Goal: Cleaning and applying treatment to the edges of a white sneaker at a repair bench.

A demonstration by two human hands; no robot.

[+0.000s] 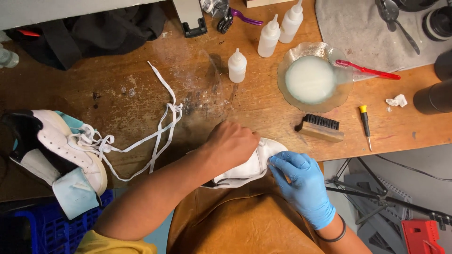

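Wood bench (141, 84), messy. Shoe (249, 167) at bench edge, over lap. Left hand (233, 143) closed tight on shoe. Gloved right hand (301, 181) pinches toe end. Bowl (313, 77) of milky water near; elbow bump could spill it. Loose lace (160, 127) could snag arm.

The left hand (230, 143) covers most of the white shoe (256, 164), so only its toe end and a strip of its side show, and the fingers are tucked out of sight. The second shoe (56, 150) runs off the left edge. A plastic bottle (7, 57) is cut by the same edge. At the top right, two dark round objects (438, 21) are cropped and too dark to identify. The red tool (421, 235) is cut off at the bottom.
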